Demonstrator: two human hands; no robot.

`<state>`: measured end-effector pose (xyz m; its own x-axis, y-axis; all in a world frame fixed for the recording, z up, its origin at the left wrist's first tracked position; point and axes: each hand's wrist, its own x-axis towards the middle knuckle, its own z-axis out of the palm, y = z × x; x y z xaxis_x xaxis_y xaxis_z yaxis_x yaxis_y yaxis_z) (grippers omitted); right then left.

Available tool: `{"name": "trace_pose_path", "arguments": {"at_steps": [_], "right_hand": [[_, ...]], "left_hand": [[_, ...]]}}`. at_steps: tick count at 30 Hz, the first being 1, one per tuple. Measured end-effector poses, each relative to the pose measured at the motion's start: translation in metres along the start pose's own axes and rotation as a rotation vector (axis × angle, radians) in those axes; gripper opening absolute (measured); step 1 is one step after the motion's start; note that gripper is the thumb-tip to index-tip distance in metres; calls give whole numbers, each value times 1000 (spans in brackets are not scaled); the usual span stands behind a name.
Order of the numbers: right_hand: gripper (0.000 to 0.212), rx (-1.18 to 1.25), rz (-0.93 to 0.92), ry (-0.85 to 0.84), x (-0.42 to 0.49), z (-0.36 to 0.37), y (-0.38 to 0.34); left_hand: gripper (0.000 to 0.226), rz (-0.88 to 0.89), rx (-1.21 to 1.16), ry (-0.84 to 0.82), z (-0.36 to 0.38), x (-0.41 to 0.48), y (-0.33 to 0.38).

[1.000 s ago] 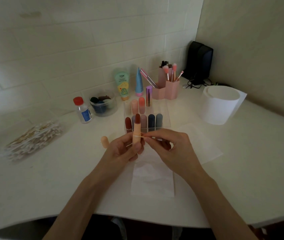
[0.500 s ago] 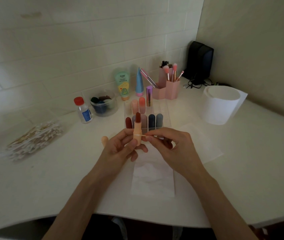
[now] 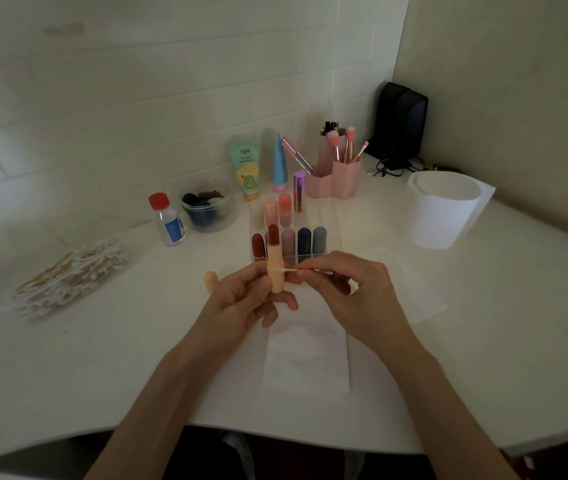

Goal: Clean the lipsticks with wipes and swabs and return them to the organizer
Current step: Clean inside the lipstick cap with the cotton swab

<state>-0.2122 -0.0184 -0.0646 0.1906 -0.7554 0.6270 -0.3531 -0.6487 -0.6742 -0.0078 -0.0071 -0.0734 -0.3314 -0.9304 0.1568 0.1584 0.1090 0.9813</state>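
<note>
Open lipstick (image 3: 275,271): upright in my left hand (image 3: 241,306), thumb and fingers curled round its peach barrel, with the organizer (image 3: 336,220) just beyond both hands. My right hand (image 3: 358,296) pinches a swab (image 3: 287,270), tip touching the barrel's collar below the dark bullet. Recommended: roll the barrel against a light tip and keep off the bullet. The cap (image 3: 210,280) lies mostly hidden behind the left hand. Residue on the collar is too small to judge, and the swab's far end is lost among the right fingers.

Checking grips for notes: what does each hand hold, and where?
Left hand grips the open peach plastic lipstick by its base; right hand pinches the thin cotton swab mid-stick.
</note>
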Motion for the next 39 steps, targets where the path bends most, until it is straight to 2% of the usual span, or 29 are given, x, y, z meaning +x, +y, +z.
{"name": "trace_pose_path", "arguments": {"at_steps": [6,9,13,17,21,23,31,39], "right_hand": [[14,50,59,68,1,-4,2],[10,121,95,140,3,-8,1],[9,122,132,196,4,-8,1],[7,67,154,198,3,-7,4],[6,21,169,195,2,-7,5],[6,8,172,197,2,-7,5],[7,-18,205,191,1,-8,8],[7,-37,212,197,1,-9,9]], "left_hand": [[34,3,-39,25,3,-1,5],[37,-12,-66,101,5,0,8],[37,-13,26,238,13,0,12],[38,-2,236,344,11,0,9],[19,42,435,429,5,1,6],[16,66,580,443,6,-1,3],[9,-9,1077,552,8,-6,-6],[24,-52,1264,577,7,6,-17]]}}
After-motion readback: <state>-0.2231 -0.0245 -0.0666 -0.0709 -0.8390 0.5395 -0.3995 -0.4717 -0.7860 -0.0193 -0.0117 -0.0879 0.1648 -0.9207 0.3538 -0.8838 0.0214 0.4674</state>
